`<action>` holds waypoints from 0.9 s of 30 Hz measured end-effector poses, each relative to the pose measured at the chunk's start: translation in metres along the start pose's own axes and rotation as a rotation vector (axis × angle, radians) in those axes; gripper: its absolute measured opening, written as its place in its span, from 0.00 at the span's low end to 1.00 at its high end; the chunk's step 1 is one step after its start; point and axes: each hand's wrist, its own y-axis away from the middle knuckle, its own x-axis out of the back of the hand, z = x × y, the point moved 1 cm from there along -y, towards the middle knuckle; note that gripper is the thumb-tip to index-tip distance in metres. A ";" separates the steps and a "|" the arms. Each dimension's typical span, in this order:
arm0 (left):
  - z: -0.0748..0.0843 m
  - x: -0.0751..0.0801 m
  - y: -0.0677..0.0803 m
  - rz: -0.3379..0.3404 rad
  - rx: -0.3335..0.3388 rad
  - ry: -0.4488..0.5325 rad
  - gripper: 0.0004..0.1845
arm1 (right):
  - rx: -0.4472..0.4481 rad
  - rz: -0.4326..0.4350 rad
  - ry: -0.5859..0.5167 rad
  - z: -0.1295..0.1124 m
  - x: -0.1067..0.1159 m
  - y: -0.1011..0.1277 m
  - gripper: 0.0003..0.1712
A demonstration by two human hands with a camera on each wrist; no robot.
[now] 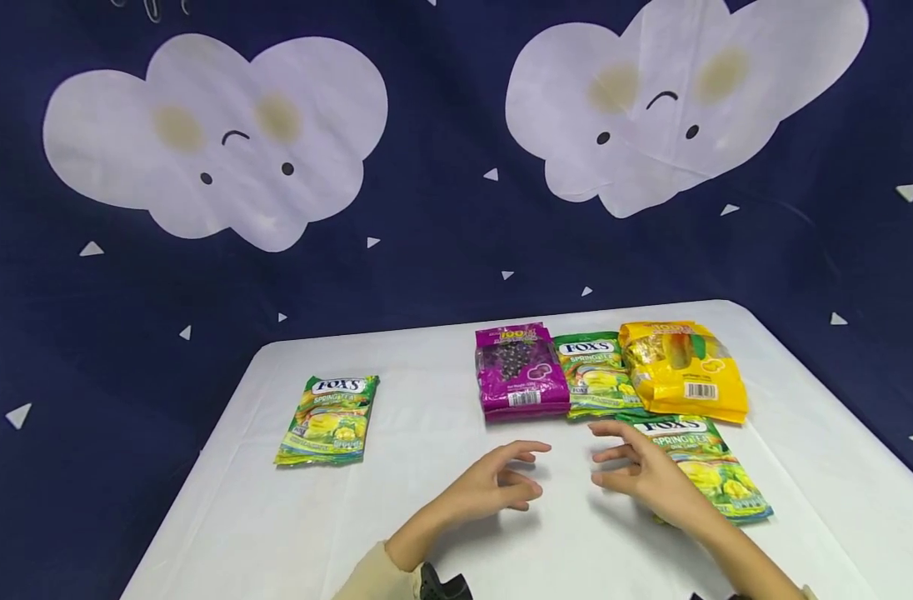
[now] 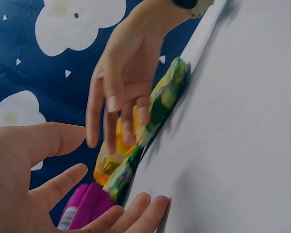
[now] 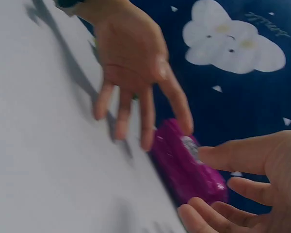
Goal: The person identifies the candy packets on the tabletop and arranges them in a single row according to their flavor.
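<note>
While both hands (image 1: 569,479) hover with fingers spread and hold nothing, the purple packet (image 1: 520,372) lies just beyond them.

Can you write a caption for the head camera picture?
Two open hands, left and right, hover over a white table beside candy bags.

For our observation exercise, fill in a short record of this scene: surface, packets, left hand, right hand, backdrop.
surface: white table
packets: purple grape candy bag, yellow candy bag, green Fox's bag between them, lone Fox's bag at left, Fox's bag at right
left hand: open, fingers spread, holds nothing
right hand: open, over the near edge of the right Fox's bag; contact unclear
backdrop: navy cloth with white clouds
</note>
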 end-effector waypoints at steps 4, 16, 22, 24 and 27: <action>-0.003 -0.014 -0.011 -0.022 0.023 0.043 0.27 | -0.024 0.003 0.020 -0.001 0.014 0.002 0.39; 0.005 -0.050 -0.041 -0.015 0.091 0.119 0.24 | -0.050 0.052 0.150 0.002 0.057 0.011 0.41; 0.010 -0.065 -0.059 -0.045 0.160 0.130 0.25 | -0.074 0.091 0.236 0.012 0.077 0.015 0.41; 0.012 -0.068 -0.065 -0.048 0.187 0.129 0.25 | -0.102 0.098 0.266 0.014 0.082 0.016 0.42; 0.013 -0.072 -0.073 -0.069 0.206 0.147 0.25 | -0.130 0.104 0.306 0.018 0.088 0.019 0.42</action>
